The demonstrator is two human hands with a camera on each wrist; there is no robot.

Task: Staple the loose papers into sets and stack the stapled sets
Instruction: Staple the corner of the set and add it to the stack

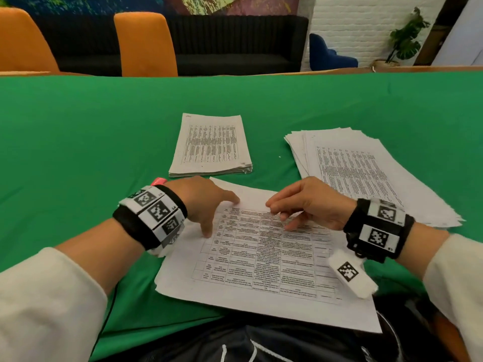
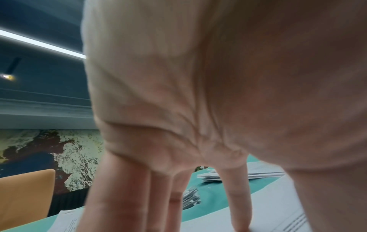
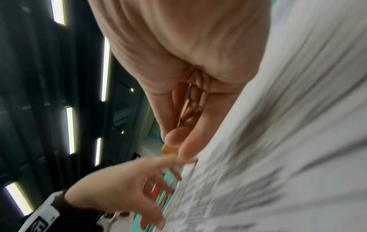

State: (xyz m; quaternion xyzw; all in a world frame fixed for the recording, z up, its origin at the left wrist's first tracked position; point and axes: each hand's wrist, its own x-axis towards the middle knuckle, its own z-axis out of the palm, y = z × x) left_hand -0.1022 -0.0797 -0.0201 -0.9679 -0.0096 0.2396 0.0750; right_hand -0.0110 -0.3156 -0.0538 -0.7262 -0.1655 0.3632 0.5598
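Note:
A set of printed sheets (image 1: 261, 259) lies on the green table (image 1: 78, 131) right in front of me. My left hand (image 1: 206, 205) presses spread, straight fingers (image 2: 238, 196) on its far left part. My right hand (image 1: 285, 212) rests its fingertips on the sheets' far edge, beside the left hand; its fingers (image 3: 190, 141) lie against the paper (image 3: 278, 141). A neat stack of stapled sets (image 1: 211, 147) sits farther back in the middle. A fanned pile of loose papers (image 1: 366, 171) lies to the right. A pink-red stapler (image 1: 158, 181) peeks out behind my left wrist.
Two orange chairs (image 1: 146, 45) and a dark sofa (image 1: 235, 40) stand beyond the table's far edge. A potted plant (image 1: 405, 40) is at the back right. The near sheets overhang the table's front edge above my lap.

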